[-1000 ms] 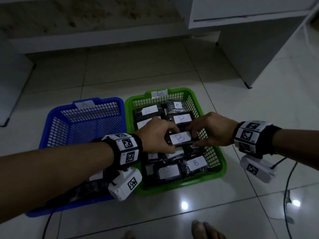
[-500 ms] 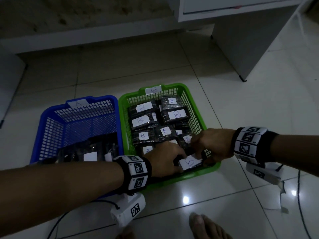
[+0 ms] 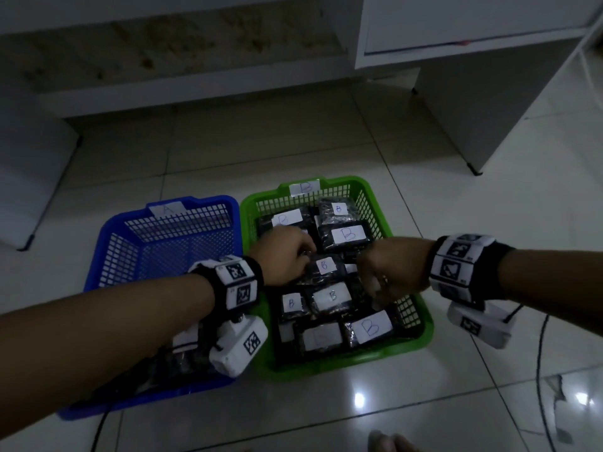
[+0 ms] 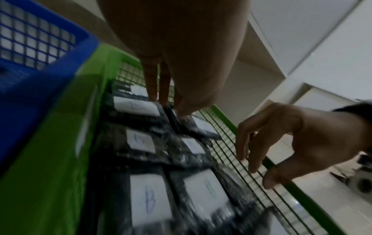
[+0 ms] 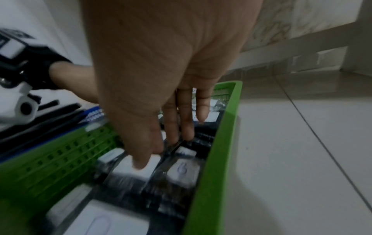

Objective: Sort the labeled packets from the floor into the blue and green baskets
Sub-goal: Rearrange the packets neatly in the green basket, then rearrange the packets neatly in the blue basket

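Observation:
The green basket [image 3: 346, 363], tagged B, is filled with several black packets bearing white B labels. One large B packet [image 3: 372, 327] lies at its near right corner. My left hand [image 3: 287, 261] reaches across into the basket's middle, and its straight fingers [image 4: 153, 82] touch packets near the far wall. My right hand [image 3: 391, 275] hovers over the basket's right side with relaxed fingers [image 5: 171, 124] hanging just over the packets, holding nothing. The blue basket [image 3: 111, 230], tagged A, stands to the left. A few packets [image 3: 186, 357] in it show under my left forearm.
A white cabinet [image 3: 473, 109] stands on the tiled floor at the back right, and another white unit [image 3: 29, 177] at the left. A black cable [image 3: 541, 370] runs over the floor on the right. A bare foot [image 3: 388, 443] shows at the bottom edge.
Both hands have let go of the B packet at the green basket's near right corner and have moved toward the basket's middle. The packet now lies there.

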